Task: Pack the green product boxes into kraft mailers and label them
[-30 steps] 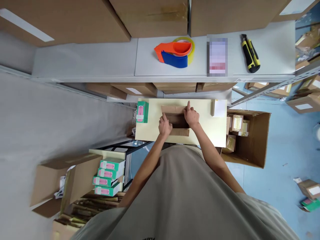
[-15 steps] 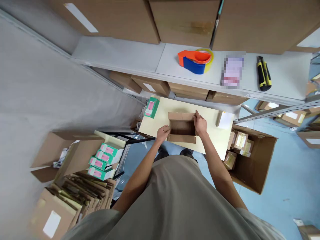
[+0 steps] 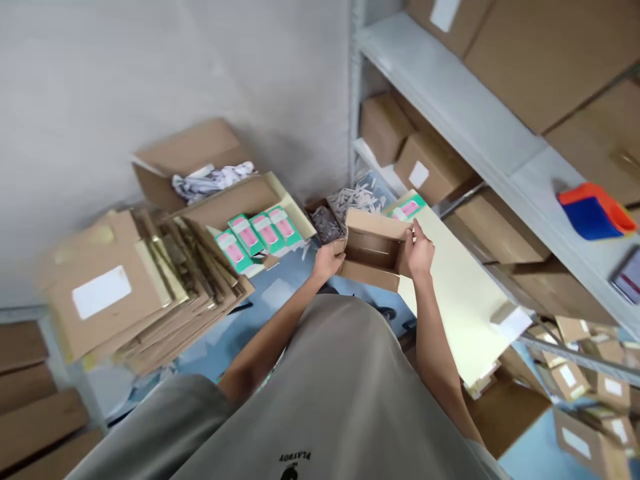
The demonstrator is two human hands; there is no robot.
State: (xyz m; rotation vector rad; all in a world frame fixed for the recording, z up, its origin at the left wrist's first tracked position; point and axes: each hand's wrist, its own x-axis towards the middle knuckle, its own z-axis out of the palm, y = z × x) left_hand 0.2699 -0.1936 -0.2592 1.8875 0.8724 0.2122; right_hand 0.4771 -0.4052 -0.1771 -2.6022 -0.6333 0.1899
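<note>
Between my hands is a small open cardboard box, its flaps spread and its inside bare. My left hand grips its left end, and my right hand is closed on the right end, near the upper corner. The box is held up at the left end of the pale yellow tabletop. Just behind it on that top lies a green and pink packet. Past my left hand stands a small carton of dark grey filler, beside a heap of white paper shreds.
Several green and pink packets sit in a tray at the left, before a large open carton with crumpled paper. Folded cardboard is stacked nearer. The shelf at right bears cartons and an orange and blue tape dispenser.
My view has turned left, bringing the packets and stacked cardboard closer to the middle. Both hands have lifted the box and moved it to the tabletop's left end.
</note>
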